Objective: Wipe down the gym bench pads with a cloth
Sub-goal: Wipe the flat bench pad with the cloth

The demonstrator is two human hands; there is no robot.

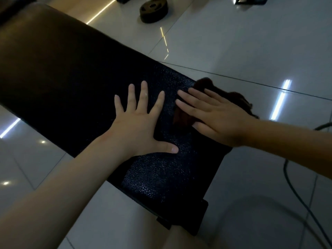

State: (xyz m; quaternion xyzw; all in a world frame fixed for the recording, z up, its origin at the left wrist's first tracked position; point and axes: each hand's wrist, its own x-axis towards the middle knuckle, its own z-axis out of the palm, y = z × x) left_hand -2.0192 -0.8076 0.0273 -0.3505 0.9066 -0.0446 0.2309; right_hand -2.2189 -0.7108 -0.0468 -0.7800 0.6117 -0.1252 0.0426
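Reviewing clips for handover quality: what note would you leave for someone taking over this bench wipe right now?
Left hand: flat, fingers spread, resting on the bench pad.
Right hand: flat, pressing the cloth onto the pad near its right-side edge; the cloth partly overhangs that edge.
Done: cannot tell which areas are already wiped.
Left: likely the long stretch of pad beyond the hands.

bench pad (75,72): pebbled black leatherette | cloth (181,116): fuzzy | floor (251,42): glossy tile
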